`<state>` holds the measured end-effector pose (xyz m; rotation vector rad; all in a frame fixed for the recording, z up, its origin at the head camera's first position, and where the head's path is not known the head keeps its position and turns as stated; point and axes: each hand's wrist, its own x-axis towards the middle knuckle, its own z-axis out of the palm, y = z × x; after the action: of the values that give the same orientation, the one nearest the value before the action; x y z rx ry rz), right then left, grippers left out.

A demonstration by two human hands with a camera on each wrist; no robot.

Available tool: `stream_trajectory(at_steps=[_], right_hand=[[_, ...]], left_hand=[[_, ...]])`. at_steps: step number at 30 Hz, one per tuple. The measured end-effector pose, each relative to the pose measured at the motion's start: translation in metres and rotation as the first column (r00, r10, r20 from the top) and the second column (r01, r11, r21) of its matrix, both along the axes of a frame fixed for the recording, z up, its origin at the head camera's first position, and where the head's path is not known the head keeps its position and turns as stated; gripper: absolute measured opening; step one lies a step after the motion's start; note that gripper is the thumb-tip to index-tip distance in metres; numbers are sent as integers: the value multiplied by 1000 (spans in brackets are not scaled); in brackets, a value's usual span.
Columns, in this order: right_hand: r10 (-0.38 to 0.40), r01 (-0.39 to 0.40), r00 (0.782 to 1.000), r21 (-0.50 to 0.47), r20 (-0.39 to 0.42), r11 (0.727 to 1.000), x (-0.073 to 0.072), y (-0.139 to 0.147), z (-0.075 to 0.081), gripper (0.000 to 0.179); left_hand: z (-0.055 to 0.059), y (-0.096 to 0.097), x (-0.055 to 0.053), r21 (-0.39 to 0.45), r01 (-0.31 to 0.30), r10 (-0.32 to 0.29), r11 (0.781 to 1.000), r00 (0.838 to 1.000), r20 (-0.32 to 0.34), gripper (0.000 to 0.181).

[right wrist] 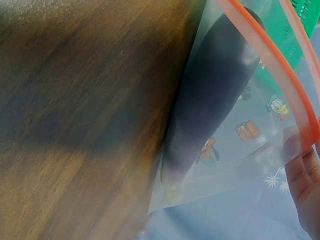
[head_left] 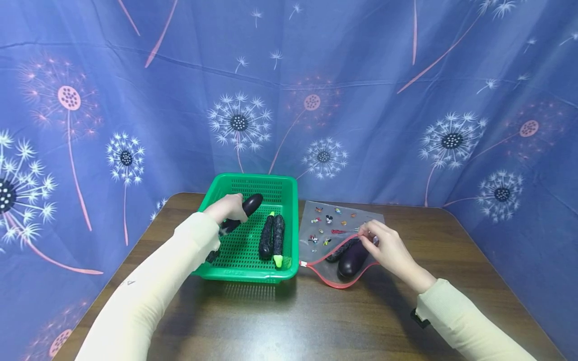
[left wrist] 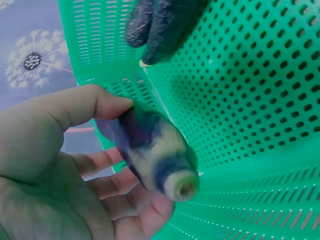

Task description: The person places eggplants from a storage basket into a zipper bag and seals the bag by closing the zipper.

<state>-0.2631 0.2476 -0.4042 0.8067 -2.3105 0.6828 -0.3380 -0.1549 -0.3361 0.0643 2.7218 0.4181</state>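
Observation:
In the head view my left hand grips a long dark purple eggplant inside the green basket. Its pale stem end points toward the left wrist camera, with my thumb on one side and fingers round the other. Two dark bumpy cucumbers with light green tips lie side by side on the basket floor. To the right, my right hand pinches the red-edged mouth of a clear zip bag printed with cartoon figures. The bag's mouth gapes, and inside are an eggplant and a dark bumpy cucumber.
Another dark vegetable shows at the basket's left side, partly hidden by my left forearm. A white slider sits at the bag's left corner, close to the basket wall. Behind the wooden table hangs a blue dandelion-print curtain.

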Motion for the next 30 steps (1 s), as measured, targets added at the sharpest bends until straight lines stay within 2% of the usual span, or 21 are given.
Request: stream_trajectory(at_steps=[7, 12, 20, 25, 30], right_hand=[[-8, 8, 1000, 5, 3, 1000, 1, 1, 0, 24], [-8, 8, 1000, 8, 5, 1000, 1, 1, 0, 24], [-11, 11, 1000, -1, 2, 1000, 1, 2, 1, 23], [-10, 10, 1000, -5, 1, 1000, 1, 1, 0, 23], [-6, 6, 1000, -11, -9, 1000, 1, 1, -1, 23]], left_hand=[[3, 1, 3, 83, -31, 28, 996, 999, 33, 67], [7, 3, 9, 123, -46, 43, 991, 999, 27, 67], [11, -4, 12, 137, 2, -1, 991, 1000, -12, 69], [12, -7, 16, 160, 23, -13, 987, 998, -64, 70], [16, -7, 25, 230, 30, -11, 973, 996, -84, 69]])
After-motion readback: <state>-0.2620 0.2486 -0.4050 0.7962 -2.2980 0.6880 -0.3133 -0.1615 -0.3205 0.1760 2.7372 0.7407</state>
